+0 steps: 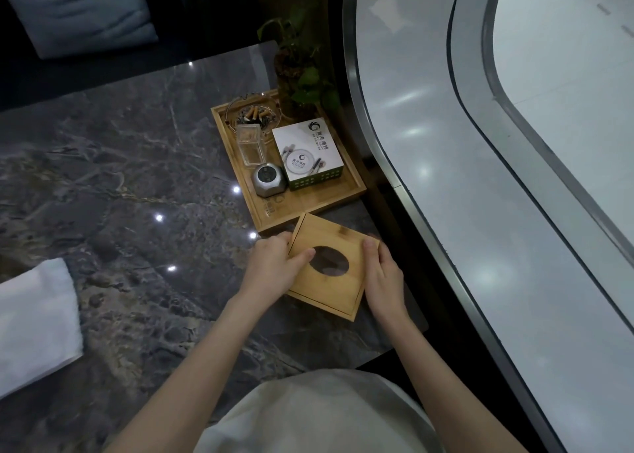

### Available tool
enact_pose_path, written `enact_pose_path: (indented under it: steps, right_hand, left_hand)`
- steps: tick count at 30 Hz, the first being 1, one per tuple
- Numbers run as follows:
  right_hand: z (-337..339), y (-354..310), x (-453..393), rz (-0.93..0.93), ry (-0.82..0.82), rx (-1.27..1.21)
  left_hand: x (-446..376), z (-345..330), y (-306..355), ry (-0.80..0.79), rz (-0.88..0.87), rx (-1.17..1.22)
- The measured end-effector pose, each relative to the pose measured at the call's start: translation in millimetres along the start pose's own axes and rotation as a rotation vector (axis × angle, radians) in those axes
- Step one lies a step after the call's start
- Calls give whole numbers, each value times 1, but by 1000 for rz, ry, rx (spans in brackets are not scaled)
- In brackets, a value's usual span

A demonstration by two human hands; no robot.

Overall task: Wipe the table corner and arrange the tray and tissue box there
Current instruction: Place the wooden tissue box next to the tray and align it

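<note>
Marble table (120, 164) corner; both hands, left hand (274, 263) and right hand (384, 270), gripping tissue box (329, 243); tray (343, 198) seemingly touching behind

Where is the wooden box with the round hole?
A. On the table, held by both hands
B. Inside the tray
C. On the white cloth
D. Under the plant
A: the box lies on the table just in front of the tray, with the left hand and right hand gripping its two sides.
</note>
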State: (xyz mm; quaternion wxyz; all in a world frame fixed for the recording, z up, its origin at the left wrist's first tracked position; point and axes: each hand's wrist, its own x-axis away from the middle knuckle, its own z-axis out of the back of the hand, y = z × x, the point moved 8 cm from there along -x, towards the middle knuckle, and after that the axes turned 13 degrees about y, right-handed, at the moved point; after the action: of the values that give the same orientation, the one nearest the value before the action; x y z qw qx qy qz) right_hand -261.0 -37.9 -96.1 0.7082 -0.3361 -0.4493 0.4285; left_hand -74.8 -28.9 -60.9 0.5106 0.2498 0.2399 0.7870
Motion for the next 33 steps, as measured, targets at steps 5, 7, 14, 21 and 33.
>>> enact_pose_path:
  steps: [5, 7, 14, 21, 33]
  right_hand:
    - [-1, -1, -3, -4, -9, 4]
    - [-1, -1, -3, 9, -11, 5]
    - [2, -15, -2, 121, -46, 115]
    - [1, -37, 34, 669, -14, 573]
    - [-31, -10, 76, 658, 104, 925]
  left_hand:
    - [-3, -2, 0, -8, 16, 13]
    - [-4, -3, 0, -9, 19, 6]
    - [3, -4, -1, -21, 9, 70]
    - [44, -5, -4, 76, -211, 77]
    - [55, -21, -18, 39, -347, -103]
